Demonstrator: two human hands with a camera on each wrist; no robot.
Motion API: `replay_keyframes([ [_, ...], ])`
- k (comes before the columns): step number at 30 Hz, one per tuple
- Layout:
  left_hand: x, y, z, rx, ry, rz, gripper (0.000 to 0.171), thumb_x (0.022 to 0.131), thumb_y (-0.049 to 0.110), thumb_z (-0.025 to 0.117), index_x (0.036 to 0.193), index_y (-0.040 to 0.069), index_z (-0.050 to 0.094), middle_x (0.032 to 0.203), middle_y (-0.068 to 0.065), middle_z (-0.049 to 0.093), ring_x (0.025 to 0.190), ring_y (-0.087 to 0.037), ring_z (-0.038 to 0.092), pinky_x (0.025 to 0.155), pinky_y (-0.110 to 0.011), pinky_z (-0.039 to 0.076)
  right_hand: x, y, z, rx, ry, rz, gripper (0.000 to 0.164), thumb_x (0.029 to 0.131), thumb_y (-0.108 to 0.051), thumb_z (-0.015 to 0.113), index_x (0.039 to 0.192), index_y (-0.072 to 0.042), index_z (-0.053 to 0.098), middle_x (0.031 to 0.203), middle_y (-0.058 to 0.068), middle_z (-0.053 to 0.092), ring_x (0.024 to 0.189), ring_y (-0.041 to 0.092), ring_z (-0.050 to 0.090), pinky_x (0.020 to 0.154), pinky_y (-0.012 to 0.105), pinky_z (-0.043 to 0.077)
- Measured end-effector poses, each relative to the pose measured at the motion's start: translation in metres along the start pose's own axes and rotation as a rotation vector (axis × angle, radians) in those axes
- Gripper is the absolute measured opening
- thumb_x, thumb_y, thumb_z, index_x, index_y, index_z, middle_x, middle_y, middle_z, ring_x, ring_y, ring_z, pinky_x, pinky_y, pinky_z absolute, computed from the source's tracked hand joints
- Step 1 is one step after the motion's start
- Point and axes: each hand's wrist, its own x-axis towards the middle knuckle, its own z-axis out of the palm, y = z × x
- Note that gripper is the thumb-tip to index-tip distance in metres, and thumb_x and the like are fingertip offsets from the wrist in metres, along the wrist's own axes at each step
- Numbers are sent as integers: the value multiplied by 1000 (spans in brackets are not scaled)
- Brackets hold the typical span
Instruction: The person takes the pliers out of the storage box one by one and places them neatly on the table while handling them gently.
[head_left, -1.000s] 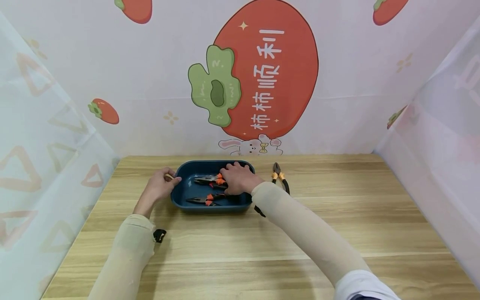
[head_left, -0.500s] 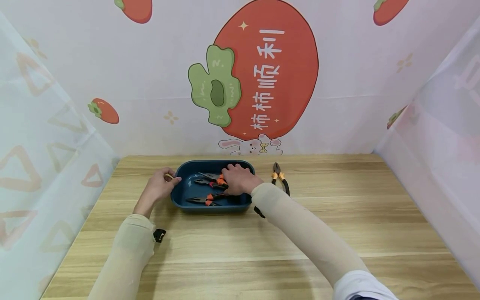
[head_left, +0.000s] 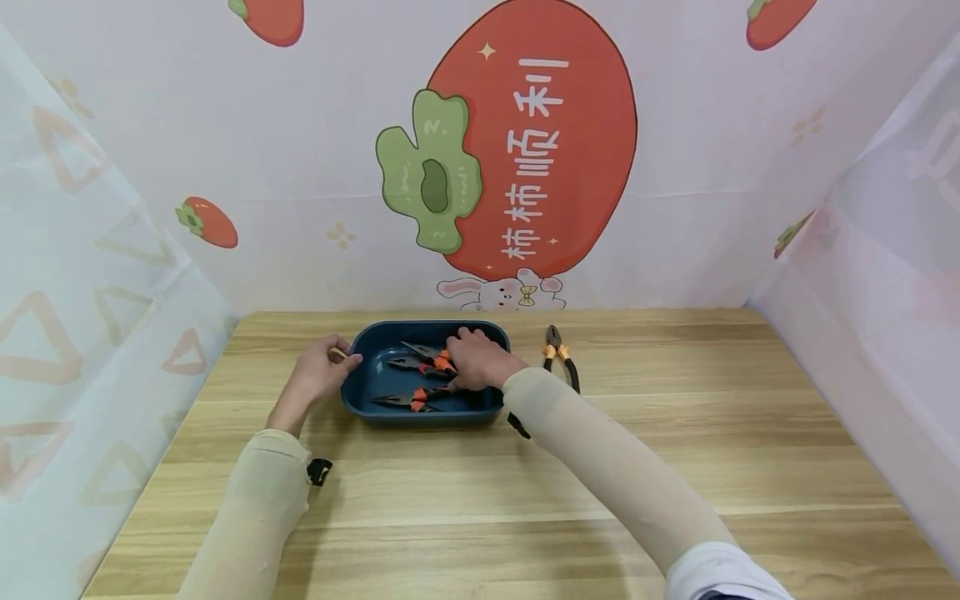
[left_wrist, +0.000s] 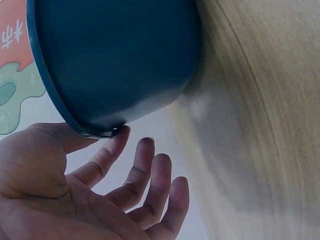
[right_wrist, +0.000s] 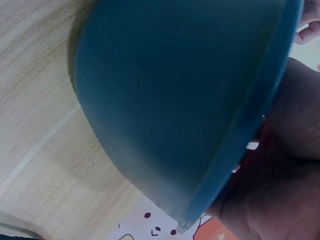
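Note:
A dark blue plastic basin [head_left: 367, 383] stands at the back of the table, with several orange-and-black handled pliers inside. My left hand [head_left: 318, 371] pinches its left rim between thumb and index finger; in the left wrist view the other fingers hang free below the basin wall [left_wrist: 115, 65]. My right hand [head_left: 482, 360] reaches in over the right side and holds the handles of the rear long-nose pliers [head_left: 422, 350], its fingertips hidden. Against these lie other pliers [head_left: 405, 363] with a blunter nose. A second pair of long-nose pliers [head_left: 393, 401] lies along the front wall.
Pliers with yellow-and-black handles [head_left: 560, 354] lie slightly spread on the wooden table [head_left: 450, 533], right of the basin. A white printed cloth [head_left: 300, 150] hangs behind, and more cloth stands at both sides.
The rear long-nose pliers have swung their nose backward and shifted slightly right with my right hand, away from the pliers beside them. My left hand stays on the rim.

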Motion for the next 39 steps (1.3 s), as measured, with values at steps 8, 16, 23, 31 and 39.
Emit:
replay_keyframes([
  [8,0,1,-1,5,7,10,23,104,20,59,112,-2,57,97,-20,60,80,-28,56,63,-34,46,-2,0,-1,19,8,18,35,92,-38,77,115,-13,66,126,12,50,105,28,44,85,41,45],
  [16,1,1,-1,1,5,9,23,105,20,58,112,-2,56,97,-19,59,80,-28,56,63,-34,47,-5,-7,-3,21,24,67,27,90,-36,79,103,-16,67,117,11,51,101,28,44,80,41,46],
  [23,-1,2,-1,-6,4,9,23,104,20,59,111,-2,57,96,-19,59,80,-28,56,63,-34,46,-9,-12,-3,59,16,102,22,93,-32,76,103,-14,66,113,9,53,98,27,46,80,42,46],
  [31,1,-1,0,-4,11,7,22,104,19,59,110,-2,57,98,-20,59,81,-29,56,64,-34,46,-10,-15,-3,39,35,107,18,95,-28,72,107,-15,67,119,9,55,99,28,46,82,44,47],
  [39,0,-1,0,-6,11,8,22,104,19,60,110,-2,56,98,-21,59,83,-30,57,64,-33,47,-17,-18,-10,27,93,76,40,93,-29,75,126,-12,64,116,8,56,98,27,47,81,42,48],
])
